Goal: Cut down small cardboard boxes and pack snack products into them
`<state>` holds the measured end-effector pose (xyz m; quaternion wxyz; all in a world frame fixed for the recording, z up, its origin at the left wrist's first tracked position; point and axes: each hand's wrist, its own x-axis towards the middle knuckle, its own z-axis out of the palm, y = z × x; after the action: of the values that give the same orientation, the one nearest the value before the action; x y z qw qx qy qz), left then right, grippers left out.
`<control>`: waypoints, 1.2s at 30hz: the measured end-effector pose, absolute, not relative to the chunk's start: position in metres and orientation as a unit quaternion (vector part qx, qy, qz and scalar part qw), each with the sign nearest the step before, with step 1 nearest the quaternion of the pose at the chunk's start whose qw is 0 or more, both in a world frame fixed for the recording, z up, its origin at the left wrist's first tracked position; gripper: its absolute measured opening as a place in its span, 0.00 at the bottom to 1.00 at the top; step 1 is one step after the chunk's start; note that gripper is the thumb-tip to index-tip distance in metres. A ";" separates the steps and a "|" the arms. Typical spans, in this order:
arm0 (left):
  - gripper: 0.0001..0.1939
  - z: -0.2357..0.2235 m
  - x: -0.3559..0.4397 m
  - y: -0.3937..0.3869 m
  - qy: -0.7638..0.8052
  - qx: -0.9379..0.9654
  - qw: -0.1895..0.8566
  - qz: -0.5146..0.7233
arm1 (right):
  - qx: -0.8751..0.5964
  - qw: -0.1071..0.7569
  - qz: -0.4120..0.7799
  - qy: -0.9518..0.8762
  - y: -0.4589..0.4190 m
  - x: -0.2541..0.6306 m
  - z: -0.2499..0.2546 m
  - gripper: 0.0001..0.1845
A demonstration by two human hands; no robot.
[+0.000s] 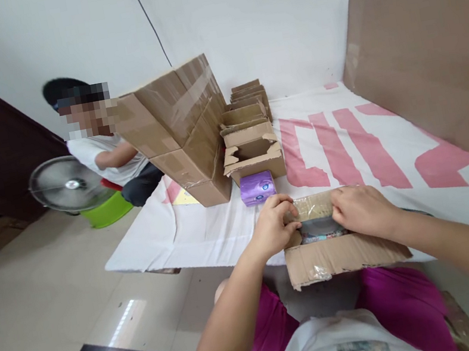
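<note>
An open cardboard box (344, 256) sits at the table edge just in front of me, its near flap folded outward over my lap. Inside, a grey item with a colourful patterned edge (321, 233) shows partly. My left hand (276, 225) grips the left end of the box with curled fingers, the thumb at the opening. My right hand (363, 210) is closed at the far flap on the right, its fingertips hidden from view. Just beyond my left hand lies a purple wrapped pack (257, 188).
Behind the pack stands a row of open cartons (257, 165). Taped boxes (189, 123) are stacked to their left. A large cardboard sheet (426, 57) leans at the right of the cloth-covered table (211, 246). A person (110, 155) sits at left beside a fan (68, 183).
</note>
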<state>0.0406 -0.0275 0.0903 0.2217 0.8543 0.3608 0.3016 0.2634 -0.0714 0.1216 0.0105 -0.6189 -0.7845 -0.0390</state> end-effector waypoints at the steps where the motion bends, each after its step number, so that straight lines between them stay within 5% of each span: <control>1: 0.12 0.090 0.041 -0.027 0.361 0.856 0.218 0.299 | -0.628 0.020 -0.028 -0.777 -0.073 0.269 0.122 0.10; 11: 0.12 0.092 0.040 -0.029 0.377 0.850 0.231 0.287 | -0.607 0.140 0.048 -0.781 -0.073 0.292 0.117 0.05; 16: 0.12 0.093 0.041 -0.030 0.382 0.850 0.232 0.280 | -0.562 0.177 0.030 -0.808 -0.073 0.305 0.105 0.17; 22: 0.12 0.094 0.042 -0.029 0.385 0.850 0.229 0.279 | -0.463 0.262 0.039 -0.846 -0.076 0.313 0.104 0.20; 36: 0.12 0.093 0.040 -0.029 0.381 0.851 0.224 0.284 | -0.400 0.282 -0.014 -0.872 -0.073 0.323 0.104 0.12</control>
<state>0.0398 -0.0288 0.0933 0.2235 0.8510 0.3813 0.2835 0.3233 -0.0734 0.1043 0.2817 -0.4005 -0.8718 -0.0137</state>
